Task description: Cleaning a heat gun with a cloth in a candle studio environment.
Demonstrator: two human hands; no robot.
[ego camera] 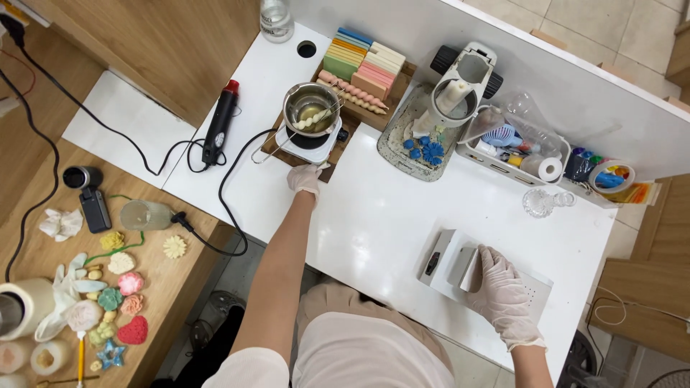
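Observation:
My left hand point(305, 177), in a white glove, reaches to the front of a small white hot plate point(310, 141) and touches its near edge. On the plate stands a steel pot point(310, 106) of melted wax with a bubble-shaped candle in it. My right hand point(501, 293), also gloved, rests on a small grey block point(468, 267) that lies on a flat white device point(444, 259) near the table's front edge. Whether the fingers grip the block is unclear.
Stacked pastel wax bars point(363, 57) and twisted candles sit behind the pot. A black heat gun point(219, 123) lies left, its cord trailing. A grey tray with blue flowers point(424, 149), a clear bin point(514, 147) and tape rolls stand right. Wax shapes point(115, 302) cover the wooden side table.

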